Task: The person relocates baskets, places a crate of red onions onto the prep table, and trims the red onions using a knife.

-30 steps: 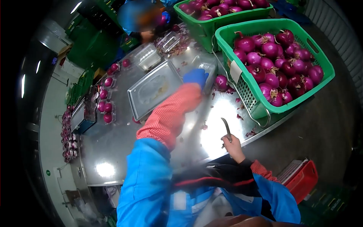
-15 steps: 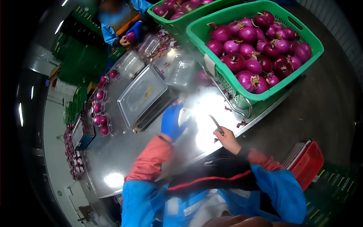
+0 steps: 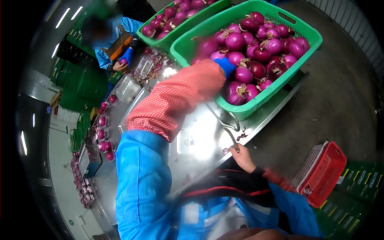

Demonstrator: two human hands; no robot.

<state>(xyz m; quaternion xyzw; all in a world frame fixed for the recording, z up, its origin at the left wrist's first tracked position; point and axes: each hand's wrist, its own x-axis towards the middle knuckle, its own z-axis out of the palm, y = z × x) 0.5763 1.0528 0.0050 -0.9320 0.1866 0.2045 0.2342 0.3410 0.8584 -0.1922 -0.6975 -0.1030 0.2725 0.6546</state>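
At far left we see packed onions (image 3: pixel 83 186) in clear packs, and a blue box (image 3: pixel 91 164) near them. Along the desk's (image 3: pixel 196 155) left edge we make out a row of onions (image 3: pixel 105 134), also in packs. Behind it a co-worker's bare hand (image 3: pixel 119 66) grips a single onion (image 3: pixel 123 61), with peel (image 3: pixel 154 74) spread over the metal nearby. Next come a clear tub (image 3: pixel 127 89) and a grey tray (image 3: pixel 138 100), the latter mostly covered by our checked sleeve (image 3: pixel 176 96). At the top we see a second green basket (image 3: pixel 198 17), also full of onions. Our left hand (image 3: pixel 226 66), in a blue glove, is down among the loose onions (image 3: pixel 274 46) in the near green basket (image 3: pixel 260 100); our forearm hides most of it, so we cannot tell whether it is closed on one. Below, just over the desk's front edge, our bare right hand (image 3: pixel 243 158) grips a curved knife (image 3: pixel 231 138), blade pointing up and away. Farther right, below desk level, we see a red basket (image 3: pixel 330 172) beside dark green crates (image 3: pixel 362 182).
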